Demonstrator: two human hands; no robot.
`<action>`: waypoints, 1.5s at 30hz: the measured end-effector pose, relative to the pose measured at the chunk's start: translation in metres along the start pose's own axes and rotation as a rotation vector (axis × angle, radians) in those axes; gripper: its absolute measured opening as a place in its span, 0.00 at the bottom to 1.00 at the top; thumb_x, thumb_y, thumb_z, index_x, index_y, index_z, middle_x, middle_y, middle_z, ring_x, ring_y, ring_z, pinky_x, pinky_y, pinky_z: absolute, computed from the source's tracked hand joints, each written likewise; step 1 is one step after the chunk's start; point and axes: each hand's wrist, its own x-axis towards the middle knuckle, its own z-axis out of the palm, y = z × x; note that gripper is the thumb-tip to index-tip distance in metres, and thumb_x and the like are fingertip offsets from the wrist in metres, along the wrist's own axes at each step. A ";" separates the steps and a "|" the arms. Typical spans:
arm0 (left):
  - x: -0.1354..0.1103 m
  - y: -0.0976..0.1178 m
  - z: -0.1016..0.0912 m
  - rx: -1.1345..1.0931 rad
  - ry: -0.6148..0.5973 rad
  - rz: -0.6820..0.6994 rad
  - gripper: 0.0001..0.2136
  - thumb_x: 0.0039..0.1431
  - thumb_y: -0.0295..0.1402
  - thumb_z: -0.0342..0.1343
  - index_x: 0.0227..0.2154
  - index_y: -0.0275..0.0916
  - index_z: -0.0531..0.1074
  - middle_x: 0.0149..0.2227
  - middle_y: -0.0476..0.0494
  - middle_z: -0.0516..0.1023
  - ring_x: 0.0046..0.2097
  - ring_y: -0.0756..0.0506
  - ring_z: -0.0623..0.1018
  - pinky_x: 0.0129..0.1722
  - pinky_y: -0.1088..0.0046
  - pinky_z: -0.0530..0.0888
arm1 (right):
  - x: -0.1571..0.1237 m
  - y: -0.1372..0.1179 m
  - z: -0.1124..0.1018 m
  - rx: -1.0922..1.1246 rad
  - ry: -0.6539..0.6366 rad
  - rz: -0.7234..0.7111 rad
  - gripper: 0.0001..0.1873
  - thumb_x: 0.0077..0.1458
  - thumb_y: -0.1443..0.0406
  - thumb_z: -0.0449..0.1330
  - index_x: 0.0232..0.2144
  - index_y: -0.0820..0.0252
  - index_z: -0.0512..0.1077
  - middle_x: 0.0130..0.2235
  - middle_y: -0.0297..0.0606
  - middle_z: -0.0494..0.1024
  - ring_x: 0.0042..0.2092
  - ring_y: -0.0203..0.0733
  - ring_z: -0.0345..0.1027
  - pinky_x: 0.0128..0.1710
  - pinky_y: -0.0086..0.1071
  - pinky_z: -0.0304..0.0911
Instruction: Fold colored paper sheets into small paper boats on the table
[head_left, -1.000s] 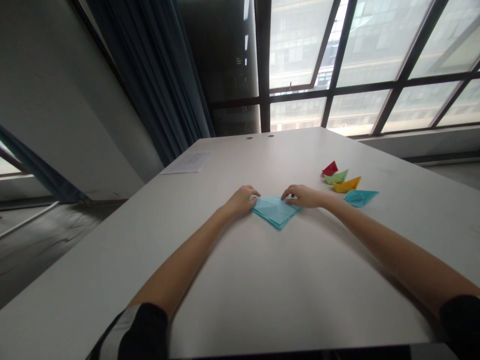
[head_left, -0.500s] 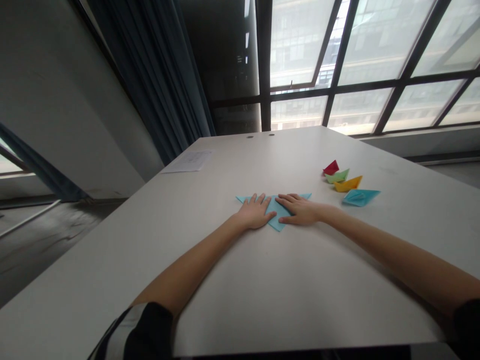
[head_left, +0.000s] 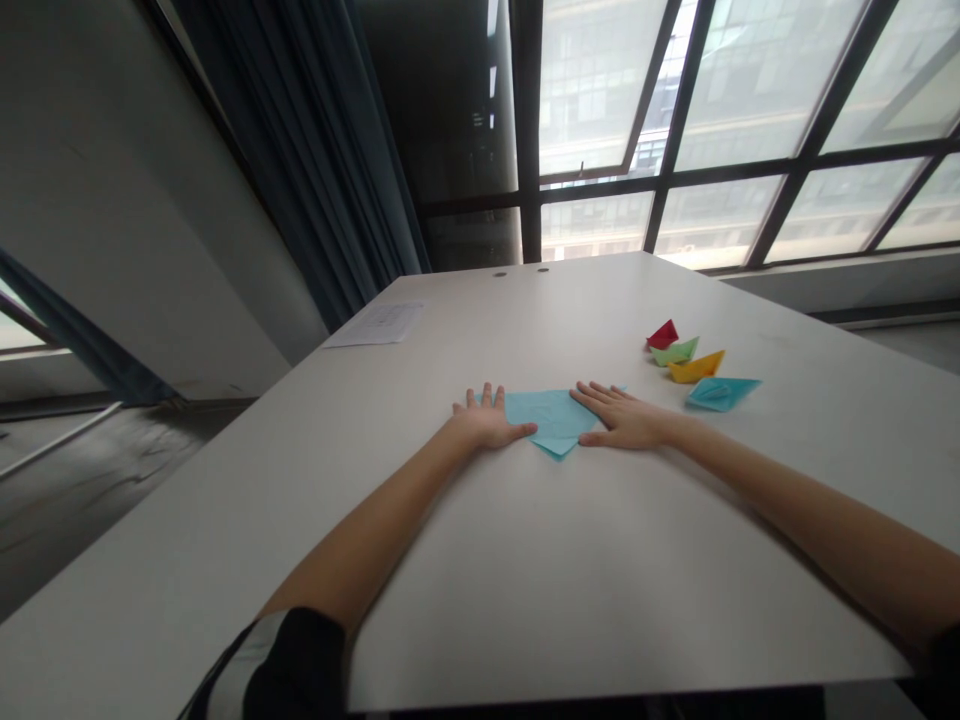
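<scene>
A light blue folded paper triangle (head_left: 551, 415) lies flat on the white table (head_left: 525, 560), its point toward me. My left hand (head_left: 486, 422) lies flat on the paper's left corner, fingers stretched out. My right hand (head_left: 621, 417) presses flat on the right corner, fingers spread. Both hands hold nothing. The paper's outer corners are hidden under my hands.
To the right stand a red paper boat (head_left: 661, 335), a green one (head_left: 674, 352), an orange one (head_left: 696, 367) and a blue one (head_left: 721, 392) in a row. A printed white sheet (head_left: 379, 323) lies at the far left edge. Windows and a dark curtain stand behind the table.
A second ago my fingers pinched the raised paper. The paper was then flattened into a triangle, and my flat hands have since slid apart, outward along it.
</scene>
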 end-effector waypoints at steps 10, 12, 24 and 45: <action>0.002 -0.009 -0.004 0.039 -0.049 0.049 0.50 0.43 0.64 0.37 0.61 0.34 0.29 0.63 0.38 0.25 0.62 0.31 0.31 0.55 0.42 0.44 | -0.007 0.005 -0.006 -0.075 0.301 -0.195 0.37 0.49 0.44 0.50 0.56 0.58 0.59 0.54 0.47 0.66 0.54 0.52 0.58 0.53 0.48 0.50; 0.003 -0.012 -0.005 0.042 -0.060 0.082 0.51 0.42 0.64 0.37 0.61 0.34 0.29 0.63 0.37 0.24 0.62 0.32 0.29 0.55 0.43 0.45 | -0.008 0.006 -0.009 -0.084 0.318 -0.250 0.36 0.48 0.44 0.52 0.54 0.58 0.61 0.51 0.46 0.69 0.51 0.52 0.60 0.52 0.47 0.51; 0.004 -0.016 -0.006 0.003 -0.050 0.124 0.52 0.41 0.64 0.41 0.62 0.33 0.33 0.62 0.32 0.26 0.62 0.30 0.30 0.55 0.44 0.44 | -0.008 0.001 -0.013 -0.060 0.386 -0.355 0.25 0.54 0.50 0.50 0.47 0.58 0.69 0.42 0.44 0.74 0.44 0.46 0.64 0.48 0.42 0.55; 0.041 -0.032 -0.018 -1.401 0.275 0.220 0.25 0.48 0.56 0.49 0.37 0.37 0.65 0.31 0.42 0.74 0.29 0.49 0.73 0.32 0.72 0.67 | 0.009 0.008 -0.007 0.829 0.949 0.320 0.16 0.48 0.53 0.52 0.24 0.60 0.68 0.21 0.31 0.65 0.27 0.36 0.57 0.25 0.28 0.54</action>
